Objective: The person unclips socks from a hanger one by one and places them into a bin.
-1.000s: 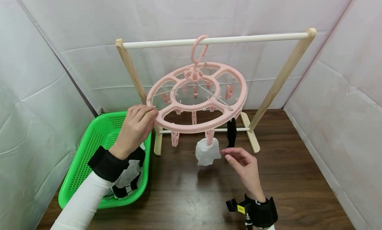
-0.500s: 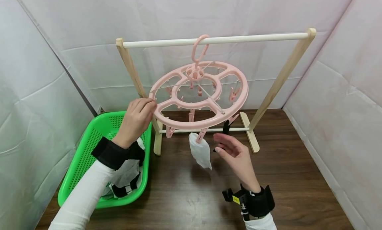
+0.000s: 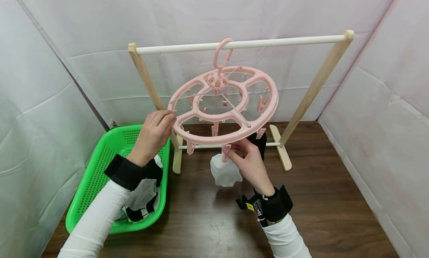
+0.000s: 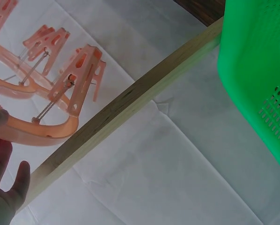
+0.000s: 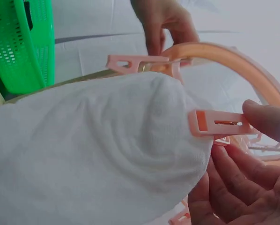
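Observation:
A pink round clip hanger (image 3: 207, 140) hangs tilted from a white bar. My left hand (image 3: 152, 133) grips the left side of its outer ring; the left wrist view shows the thumb and fingers at the ring's edge. At the front, my right hand (image 3: 249, 161) pinches the handles of a pink clothespin (image 5: 222, 123), thumb on one side and fingers on the other. From this clothespin hangs a white sock (image 5: 98, 150), its rounded end right at the clip's jaws. A black cloth piece (image 3: 260, 143) hangs behind the right hand, partly hidden by it.
A green basket (image 3: 85, 183) with black, white and grey cloth pieces (image 3: 140, 194) stands at the left, under the left forearm. Wooden legs (image 3: 315, 90) hold up the white bar (image 3: 285, 43). Other pink clothespins (image 3: 190, 147) dangle around the ring. White fabric walls enclose the table.
The ring has turned a little, shifting its clips and the white sock leftward. My right hand has moved up and left from beside the sock to the clothespin and now pinches it.

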Motion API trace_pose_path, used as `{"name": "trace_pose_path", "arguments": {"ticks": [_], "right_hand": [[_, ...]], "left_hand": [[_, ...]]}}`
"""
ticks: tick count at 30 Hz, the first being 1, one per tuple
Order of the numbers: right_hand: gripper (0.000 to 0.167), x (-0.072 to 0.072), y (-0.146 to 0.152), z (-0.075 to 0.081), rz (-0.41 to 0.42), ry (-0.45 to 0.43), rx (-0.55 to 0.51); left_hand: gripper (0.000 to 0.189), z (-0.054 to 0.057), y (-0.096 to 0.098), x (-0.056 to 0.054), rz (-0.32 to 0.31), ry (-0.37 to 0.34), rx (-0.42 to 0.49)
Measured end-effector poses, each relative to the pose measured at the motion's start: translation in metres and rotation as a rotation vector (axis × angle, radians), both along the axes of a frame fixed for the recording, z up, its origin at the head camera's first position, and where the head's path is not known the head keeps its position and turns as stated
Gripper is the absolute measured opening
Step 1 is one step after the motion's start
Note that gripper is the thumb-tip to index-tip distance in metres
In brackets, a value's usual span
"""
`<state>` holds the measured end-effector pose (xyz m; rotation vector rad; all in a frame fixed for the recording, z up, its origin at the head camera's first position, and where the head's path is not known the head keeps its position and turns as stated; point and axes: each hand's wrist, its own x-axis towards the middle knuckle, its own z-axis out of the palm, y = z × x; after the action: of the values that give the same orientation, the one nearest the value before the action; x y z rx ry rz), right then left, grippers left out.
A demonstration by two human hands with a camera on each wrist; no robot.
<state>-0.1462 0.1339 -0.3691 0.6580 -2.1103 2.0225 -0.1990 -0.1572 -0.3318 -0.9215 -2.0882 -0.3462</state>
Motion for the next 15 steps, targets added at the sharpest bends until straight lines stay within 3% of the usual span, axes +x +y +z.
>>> {"name": "trace_pose_path", "arguments": {"ticks": [3,7,12,15], "right_hand": [[0.026,0.003,-0.001,0.0,-0.017,0.015,0.006],[0.027,0.008,0.0,0.002,-0.018,0.008,0.0],[0.026,0.014,0.002,0.008,0.015,-0.001,-0.035],[0.028,0.017,0.002,0.011,0.035,-0.004,-0.051]], "left_hand": [[0.036,-0.005,-0.001,0.007,0.017,-0.036,0.002],[0.04,-0.013,0.002,0.025,0.02,-0.069,0.07],[0.02,-0.026,0.021,0.058,-0.048,-0.06,0.218],[0.014,-0.035,0.036,0.077,-0.12,-0.122,0.28]]}}
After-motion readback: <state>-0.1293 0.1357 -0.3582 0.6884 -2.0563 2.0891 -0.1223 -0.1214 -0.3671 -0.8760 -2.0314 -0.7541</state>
